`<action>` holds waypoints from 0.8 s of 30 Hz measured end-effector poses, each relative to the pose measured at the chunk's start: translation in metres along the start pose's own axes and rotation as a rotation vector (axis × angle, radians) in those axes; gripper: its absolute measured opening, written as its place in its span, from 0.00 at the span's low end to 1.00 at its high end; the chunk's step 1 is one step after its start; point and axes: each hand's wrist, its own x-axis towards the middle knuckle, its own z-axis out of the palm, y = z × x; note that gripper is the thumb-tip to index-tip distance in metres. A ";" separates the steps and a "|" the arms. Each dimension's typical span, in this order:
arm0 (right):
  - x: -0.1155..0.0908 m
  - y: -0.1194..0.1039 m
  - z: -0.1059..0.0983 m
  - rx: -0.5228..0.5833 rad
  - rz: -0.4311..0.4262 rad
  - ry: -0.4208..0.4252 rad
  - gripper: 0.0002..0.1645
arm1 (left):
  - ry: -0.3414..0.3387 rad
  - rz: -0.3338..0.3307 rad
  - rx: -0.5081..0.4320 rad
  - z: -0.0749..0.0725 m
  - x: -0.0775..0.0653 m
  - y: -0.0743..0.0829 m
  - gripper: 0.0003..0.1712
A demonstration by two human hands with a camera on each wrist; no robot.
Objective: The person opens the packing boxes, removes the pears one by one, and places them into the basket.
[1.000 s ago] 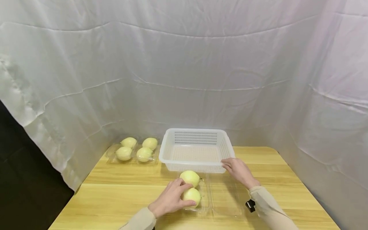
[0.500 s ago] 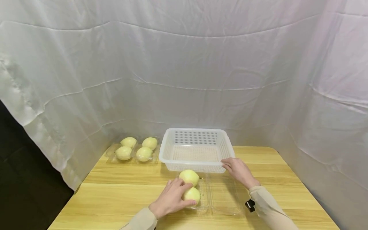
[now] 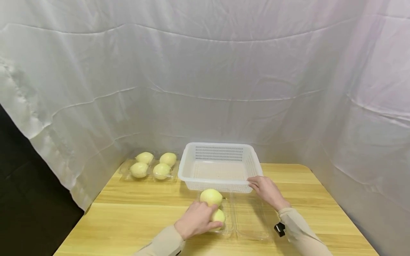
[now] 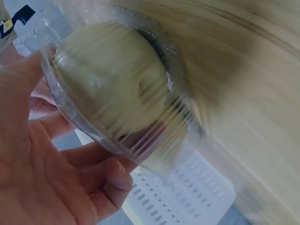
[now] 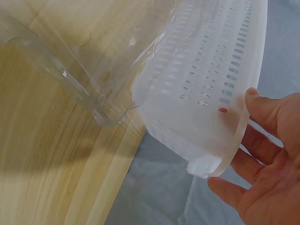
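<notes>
In the head view my left hand [image 3: 196, 218] reaches over the nearer of two pale yellow, rounded fruits. Its fingers and thumb curve around that near fruit [image 3: 219, 216]. The farther fruit [image 3: 211, 197] sits just past the fingertips. Both lie in one half of an unfolded clear plastic clamshell box [image 3: 250, 218]. Through its clear wall, the left wrist view shows a finger between the fruits. My right hand [image 3: 266, 191] pinches the front right rim of the white slotted basket [image 3: 211, 182], thumb on one side and fingers on the other, as the right wrist view [image 5: 276, 145] shows.
Several similar fruits [image 3: 138, 170] sit in clear plastic boxes at the back left of the wooden table [image 3: 128, 220]. The basket stands at the back middle, right behind the open box. Grey-white curtains [image 3: 217, 89] hang close around the table.
My left hand has shifted slightly right and farther over the near fruit, covering more of it. The right hand keeps its place on the basket rim.
</notes>
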 end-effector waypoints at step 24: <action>-0.001 -0.001 -0.002 0.016 0.014 0.002 0.13 | 0.038 -0.183 -0.197 0.009 0.007 0.011 0.25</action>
